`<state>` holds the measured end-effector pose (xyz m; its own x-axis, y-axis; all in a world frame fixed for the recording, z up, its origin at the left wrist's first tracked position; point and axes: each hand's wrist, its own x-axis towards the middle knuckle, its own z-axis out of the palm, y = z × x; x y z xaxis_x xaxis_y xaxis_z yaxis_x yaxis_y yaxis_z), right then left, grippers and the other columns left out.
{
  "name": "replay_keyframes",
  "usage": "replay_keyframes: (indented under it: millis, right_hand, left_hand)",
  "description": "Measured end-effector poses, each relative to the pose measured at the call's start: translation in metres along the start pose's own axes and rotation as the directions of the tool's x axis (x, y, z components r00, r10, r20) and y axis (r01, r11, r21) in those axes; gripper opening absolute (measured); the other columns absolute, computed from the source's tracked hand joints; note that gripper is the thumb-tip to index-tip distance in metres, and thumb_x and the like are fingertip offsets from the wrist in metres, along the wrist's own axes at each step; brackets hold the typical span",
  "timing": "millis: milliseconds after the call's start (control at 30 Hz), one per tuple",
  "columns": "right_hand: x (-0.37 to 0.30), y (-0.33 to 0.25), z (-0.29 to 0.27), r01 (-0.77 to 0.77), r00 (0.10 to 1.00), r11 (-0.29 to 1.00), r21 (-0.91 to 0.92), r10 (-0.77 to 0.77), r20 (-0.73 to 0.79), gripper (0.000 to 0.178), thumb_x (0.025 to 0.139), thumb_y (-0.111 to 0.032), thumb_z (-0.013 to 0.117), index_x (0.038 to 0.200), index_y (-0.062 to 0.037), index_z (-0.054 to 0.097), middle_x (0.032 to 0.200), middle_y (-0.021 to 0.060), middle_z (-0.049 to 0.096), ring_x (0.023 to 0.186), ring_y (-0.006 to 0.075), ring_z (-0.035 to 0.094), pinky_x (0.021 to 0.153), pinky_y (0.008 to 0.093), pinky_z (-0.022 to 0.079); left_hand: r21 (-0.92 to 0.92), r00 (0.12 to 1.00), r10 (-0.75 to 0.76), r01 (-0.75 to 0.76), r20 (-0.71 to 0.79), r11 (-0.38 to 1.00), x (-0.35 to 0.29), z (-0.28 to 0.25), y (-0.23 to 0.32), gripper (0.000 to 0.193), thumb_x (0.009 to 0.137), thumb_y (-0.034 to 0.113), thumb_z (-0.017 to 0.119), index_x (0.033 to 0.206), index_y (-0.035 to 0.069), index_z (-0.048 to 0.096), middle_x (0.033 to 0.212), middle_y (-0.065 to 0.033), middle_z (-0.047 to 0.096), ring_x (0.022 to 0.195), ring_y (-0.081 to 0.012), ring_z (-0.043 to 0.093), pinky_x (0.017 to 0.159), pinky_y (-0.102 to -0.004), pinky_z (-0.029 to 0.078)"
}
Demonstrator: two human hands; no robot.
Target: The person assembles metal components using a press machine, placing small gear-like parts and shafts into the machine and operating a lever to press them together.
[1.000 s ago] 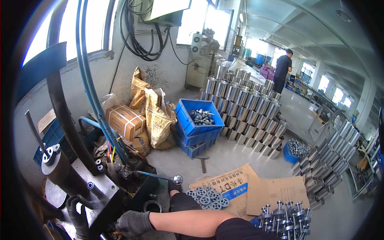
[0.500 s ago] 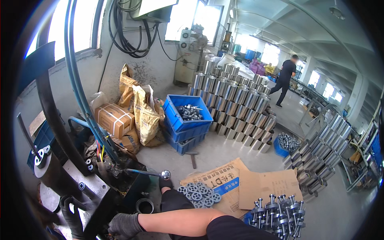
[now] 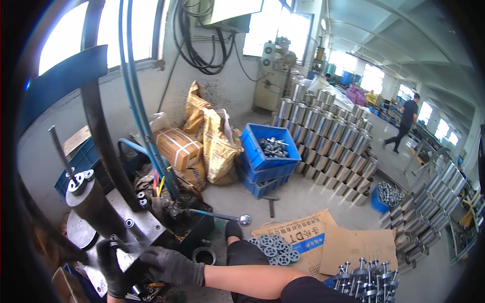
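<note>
Press bed: steel, lower left, probably kept close for easy reach.
Right hand: gloved, curled; I can't tell its grip.
Left hand: gloved, curled; any pinch hidden from me.
Metal tube: lower left, by the left hand.

Metal-parts workshop, judging by stacked steel cyls, blue bins of metal pcs & a lg machine

Daylight glares through blown-white windows; cylinders glint, the machine sits dim, lines bend toward black corners.
</note>
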<state>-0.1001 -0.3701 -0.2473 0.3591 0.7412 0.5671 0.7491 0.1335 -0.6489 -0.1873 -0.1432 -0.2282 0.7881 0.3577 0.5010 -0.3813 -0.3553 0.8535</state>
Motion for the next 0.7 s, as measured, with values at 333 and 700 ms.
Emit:
replay_keyframes:
  millis: [333,700]
  right_hand:
    - [0.007,-0.002,0.001,0.072,0.993,0.997,-0.015,-0.073,-0.089,0.051,0.087,-0.017,0.082,0.133,-0.0061,0.064,0.122,0.0181,0.065,0.107,0.0312,0.069,0.089,0.0398,0.058]
    - [0.009,-0.014,-0.02,-0.01,0.996,1.0,0.013,0.011,-0.088,0.035,0.084,-0.01,0.084,0.116,-0.0026,0.071,0.111,0.016,0.071,0.095,0.0266,0.072,0.083,0.0351,0.059]
  left_hand:
    - [-0.15,0.917,-0.324,0.363,0.231,0.92,-0.043,0.041,0.011,0.052,0.1,0.005,0.064,0.149,0.0,0.049,0.135,-0.012,0.062,0.122,-0.0188,0.061,0.102,-0.0331,0.052]
    - [-0.004,0.945,-0.24,0.247,0.221,0.969,-0.006,0.023,0.039,0.042,0.106,0.017,0.063,0.145,0.004,0.053,0.127,-0.0068,0.062,0.114,-0.015,0.06,0.096,-0.0317,0.052]
